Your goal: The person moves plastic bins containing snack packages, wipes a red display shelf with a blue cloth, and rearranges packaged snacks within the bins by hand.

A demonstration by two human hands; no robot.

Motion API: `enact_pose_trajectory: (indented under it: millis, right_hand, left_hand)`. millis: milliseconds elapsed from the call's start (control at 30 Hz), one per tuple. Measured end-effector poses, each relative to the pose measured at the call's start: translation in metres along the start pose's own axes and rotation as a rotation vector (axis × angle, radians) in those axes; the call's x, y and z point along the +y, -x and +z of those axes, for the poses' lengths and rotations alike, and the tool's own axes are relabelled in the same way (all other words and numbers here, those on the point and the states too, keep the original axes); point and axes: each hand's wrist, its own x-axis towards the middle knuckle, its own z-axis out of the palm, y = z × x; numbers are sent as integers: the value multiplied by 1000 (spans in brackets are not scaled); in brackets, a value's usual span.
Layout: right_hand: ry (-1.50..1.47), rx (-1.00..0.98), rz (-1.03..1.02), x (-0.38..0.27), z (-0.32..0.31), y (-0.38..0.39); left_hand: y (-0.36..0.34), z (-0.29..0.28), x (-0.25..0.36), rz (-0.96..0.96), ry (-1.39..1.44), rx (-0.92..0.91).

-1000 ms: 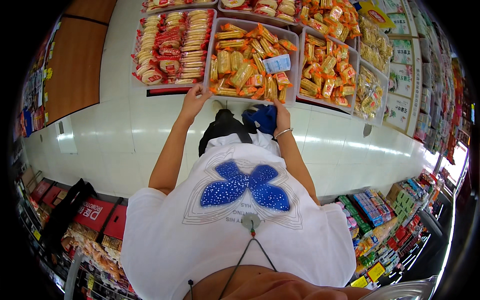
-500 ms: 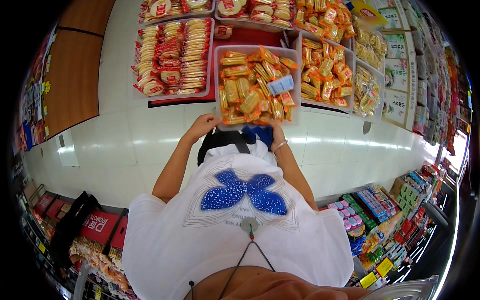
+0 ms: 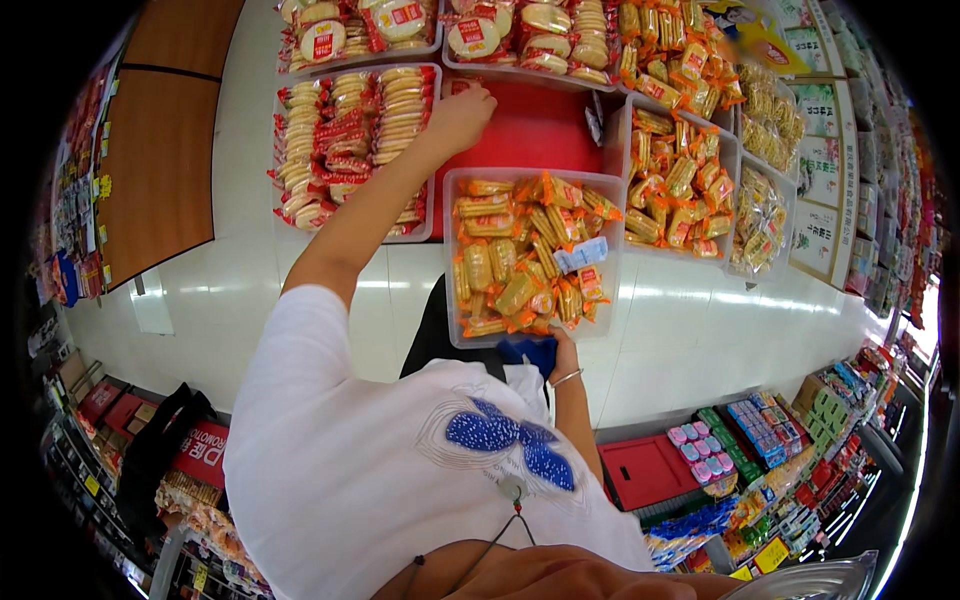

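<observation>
Holding the tub (image 3: 612,250) by its near side, toward the right, with my right hand (image 3: 564,352) closed on it, snacks (image 3: 518,293) inside, bench (image 3: 540,125) just beyond, my left hand (image 3: 466,112) half curled at a far packet (image 3: 459,87), whether gripped I cannot tell

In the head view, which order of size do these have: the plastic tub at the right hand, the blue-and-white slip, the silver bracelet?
1. Plastic tub, clearly largest
2. Blue-and-white slip
3. Silver bracelet
</observation>
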Motion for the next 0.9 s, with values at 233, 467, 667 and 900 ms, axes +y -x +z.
enact_pose_trajectory:
  millis: [233, 467, 667, 900]
  right_hand:
    - [-26, 139, -5, -12, 8, 2]
    - [48, 116, -11, -23, 1, -5]
    - [167, -11, -108, -53, 35, 23]
    - [298, -20, -158, -70, 52, 54]
  left_hand:
    - [-45, 75, -39, -111, -373, -154]
    - [-45, 52, -34, 243, -472, -57]
    - [6, -84, 12, -243, 115, 186]
    - [112, -133, -21, -604, 29, 504]
